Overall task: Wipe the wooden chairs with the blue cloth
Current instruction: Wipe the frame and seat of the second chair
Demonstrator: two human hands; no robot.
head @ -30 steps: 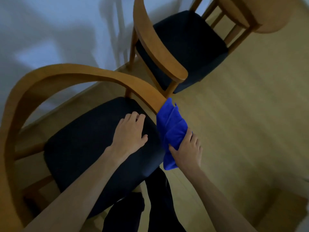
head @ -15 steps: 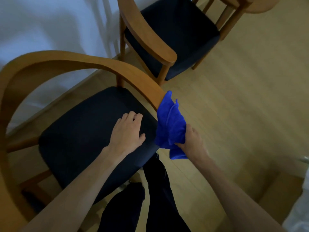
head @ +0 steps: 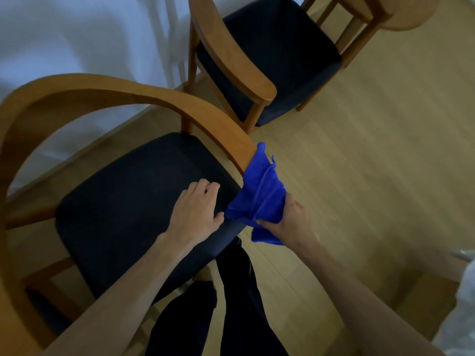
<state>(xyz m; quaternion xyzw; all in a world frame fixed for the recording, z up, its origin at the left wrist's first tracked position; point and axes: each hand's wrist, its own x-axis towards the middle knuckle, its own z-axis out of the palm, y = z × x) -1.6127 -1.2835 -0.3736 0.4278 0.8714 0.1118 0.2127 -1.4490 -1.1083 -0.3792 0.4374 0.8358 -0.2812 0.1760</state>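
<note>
A wooden chair (head: 84,91) with a curved backrest and a dark seat cushion stands right below me. My left hand (head: 195,211) lies flat on the front right part of the cushion, fingers apart. My right hand (head: 290,222) grips the blue cloth (head: 259,194), which drapes over the right end of the curved armrest and hides the front post below it. A second wooden chair (head: 231,52) of the same kind stands behind, further from me.
A white wall (head: 77,34) runs along the left behind both chairs. A round wooden table (head: 406,14) shows at the top right. Light wooden floor (head: 372,155) spreads to the right. My dark trouser legs (head: 231,304) are just below the seat's front edge.
My right hand has turned and shifted slightly left with the cloth, bunching it against the armrest end. My left hand stays on the cushion. The view has tilted a little.
</note>
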